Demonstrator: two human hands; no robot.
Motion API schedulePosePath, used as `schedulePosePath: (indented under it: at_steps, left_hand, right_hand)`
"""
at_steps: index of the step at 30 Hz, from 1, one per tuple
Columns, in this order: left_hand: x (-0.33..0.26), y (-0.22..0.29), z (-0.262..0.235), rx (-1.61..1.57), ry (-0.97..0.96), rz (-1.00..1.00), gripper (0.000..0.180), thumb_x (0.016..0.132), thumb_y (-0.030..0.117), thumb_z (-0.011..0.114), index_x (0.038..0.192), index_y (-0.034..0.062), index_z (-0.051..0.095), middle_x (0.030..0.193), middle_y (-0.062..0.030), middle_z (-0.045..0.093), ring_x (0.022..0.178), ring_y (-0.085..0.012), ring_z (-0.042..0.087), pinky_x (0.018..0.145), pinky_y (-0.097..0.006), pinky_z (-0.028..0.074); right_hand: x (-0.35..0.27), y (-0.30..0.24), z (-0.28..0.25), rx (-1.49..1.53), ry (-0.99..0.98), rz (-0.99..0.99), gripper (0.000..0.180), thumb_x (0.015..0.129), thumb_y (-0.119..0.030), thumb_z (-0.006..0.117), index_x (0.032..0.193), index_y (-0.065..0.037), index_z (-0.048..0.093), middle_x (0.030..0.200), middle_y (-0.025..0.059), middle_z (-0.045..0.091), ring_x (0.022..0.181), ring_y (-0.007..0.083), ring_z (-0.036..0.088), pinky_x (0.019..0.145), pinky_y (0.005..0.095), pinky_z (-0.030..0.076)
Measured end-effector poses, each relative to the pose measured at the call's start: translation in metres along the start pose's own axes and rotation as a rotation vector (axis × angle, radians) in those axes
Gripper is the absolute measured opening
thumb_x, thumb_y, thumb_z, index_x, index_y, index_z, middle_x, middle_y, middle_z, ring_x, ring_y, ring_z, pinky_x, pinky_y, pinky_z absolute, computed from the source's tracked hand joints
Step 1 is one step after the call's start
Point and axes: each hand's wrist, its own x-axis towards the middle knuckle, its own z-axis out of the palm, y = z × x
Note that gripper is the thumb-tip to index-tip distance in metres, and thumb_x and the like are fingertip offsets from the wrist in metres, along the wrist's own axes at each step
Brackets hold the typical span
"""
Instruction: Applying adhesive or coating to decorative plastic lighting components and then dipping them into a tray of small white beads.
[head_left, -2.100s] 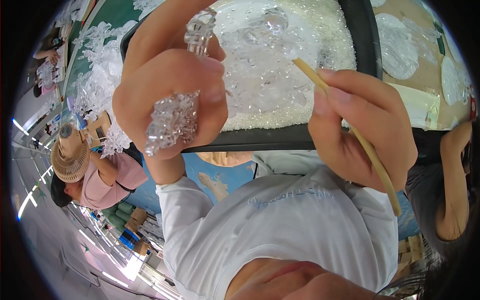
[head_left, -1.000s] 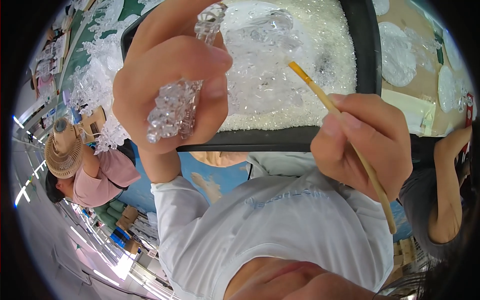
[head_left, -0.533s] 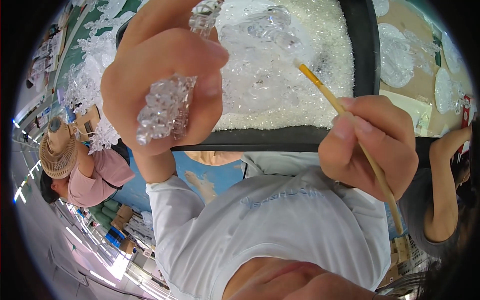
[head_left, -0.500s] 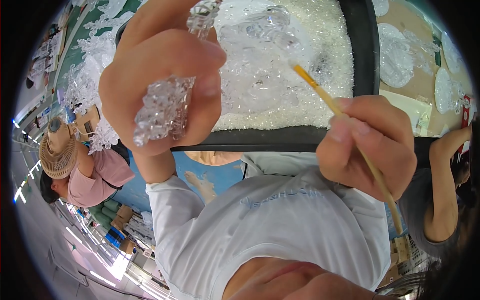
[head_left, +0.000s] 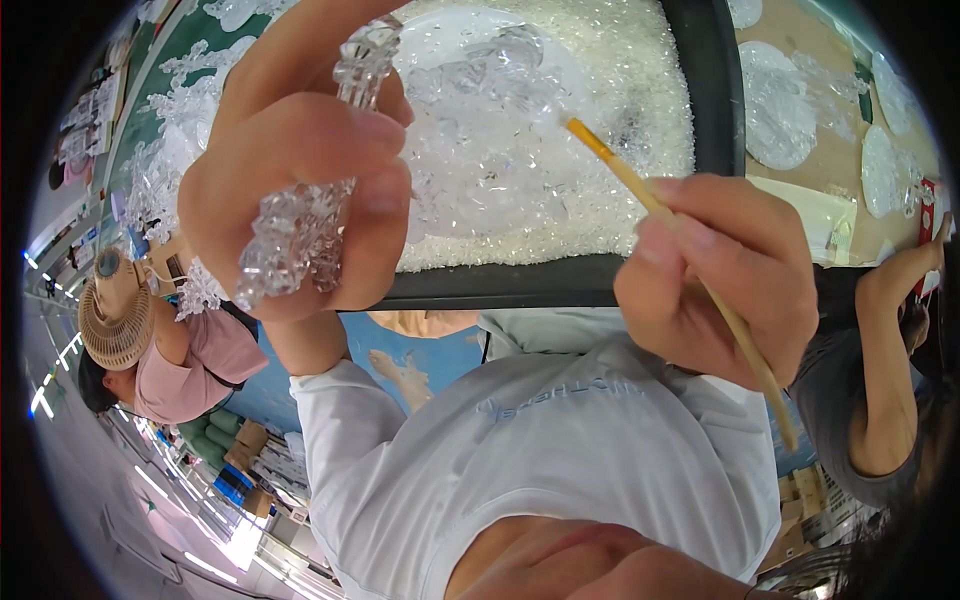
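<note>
My left hand [head_left: 300, 200] is wrapped round a clear, knobbly plastic piece [head_left: 295, 240], whose ends stick out above and below the fingers. Between thumb and fingers, my right hand [head_left: 720, 270] pinches a thin paintbrush [head_left: 640, 190] with a wooden handle and a yellow band. Its pale tip points up and left, over or against a clear moulded piece [head_left: 490, 140]; contact cannot be made out. That piece lies amid small glittering clear granules [head_left: 640, 60] in a black tray [head_left: 715, 100]. A whitish round form shows beneath it.
Clear plastic pieces [head_left: 180, 140] crowd the green surface at left. Clear round pieces [head_left: 780, 105] lie on the brown surface at right, near a pale sheet [head_left: 805, 215]. A beige fan [head_left: 118, 305] and a person in pink [head_left: 195, 365] are at left; another person's arm [head_left: 885, 370] is at right.
Both hands have shifted slightly left, with the clear piece and the paintbrush still in them. The tray and its contents appear a little further left in the view too.
</note>
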Motion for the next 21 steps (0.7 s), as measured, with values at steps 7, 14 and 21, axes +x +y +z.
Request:
schedulePosePath:
  at_steps: [7,14,21]
  left_hand:
    - [0.036,0.039,-0.031,0.445,-0.692,-0.111,0.041,0.083,-0.012,0.07,0.114,0.0065,0.052,0.15,-0.0333,0.037,0.094,-0.0252,0.066,0.08,-0.034,0.055]
    - [0.008,0.008,-0.003,0.083,-0.103,0.021,0.023,0.062,-0.014,0.064,0.082,-0.0017,0.063,0.12,-0.0336,0.063,0.104,-0.036,0.065,0.074,-0.034,0.054]
    - [0.013,0.015,-0.006,0.019,-0.166,-0.015,0.025,0.06,-0.013,0.07,0.08,0.0011,0.063,0.116,-0.0347,0.064,0.083,-0.0277,0.064,0.063,-0.028,0.048]
  right_hand:
    - [0.003,-0.002,-0.002,0.236,-0.017,0.035,0.033,0.08,0.009,0.068,0.109,0.002,0.054,0.089,0.0254,0.066,0.065,0.0179,0.065,0.056,0.026,0.054]
    - [0.003,0.003,0.0,0.241,0.019,0.053,0.029,0.081,0.009,0.068,0.105,0.003,0.053,0.088,0.0263,0.066,0.06,0.0166,0.063,0.055,0.0247,0.054]
    - [0.003,0.003,0.002,0.361,0.004,0.046,0.03,0.079,0.009,0.068,0.104,0.002,0.053,0.089,0.0269,0.067,0.059,0.0165,0.063,0.054,0.0249,0.054]
